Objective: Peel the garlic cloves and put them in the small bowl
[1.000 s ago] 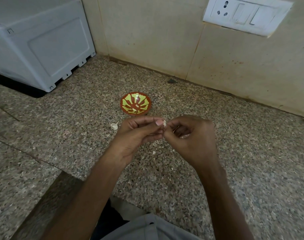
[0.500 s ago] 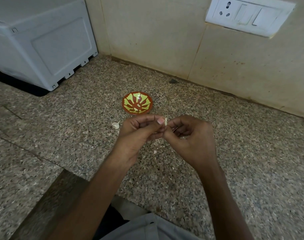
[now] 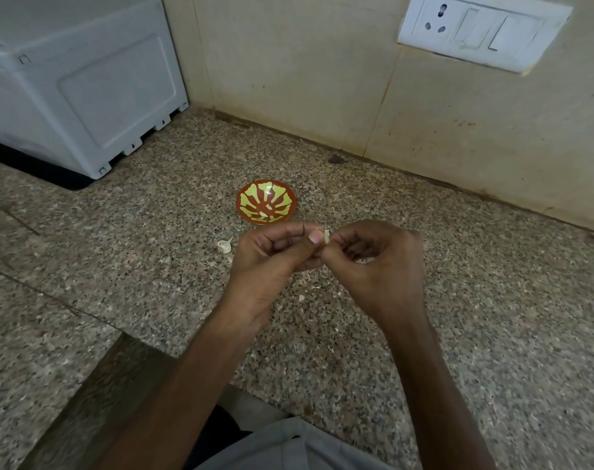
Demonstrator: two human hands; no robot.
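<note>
Between the two sets of fingertips, held above the counter, sits the garlic clove. Only a small pale sliver shows, the rest is hidden by fingers. Long axis looks roughly upright with the tip poking up past the left thumb, but too little is visible to be sure. Left hand has its fingers curled and pinches the clove from the left, thumb pad on the near side. Right hand also has curled fingers and nips the clove's right edge; can't tell if it has skin or flesh. Judged step: peeling underway, skin not fully off. Small bowl stands on the counter just beyond the fingertips and slightly toward the left-hand side, nothing clearly in it. The drop-off is a short reach forward, and the left hand is nearer the bowl. A curled peel scrap lies just left of the left knuckles, and small flakes lie below the hands. Further out are a grey box at far left and a wall socket up right. Risk: the small slippery clove popping out of the pinch.
</note>
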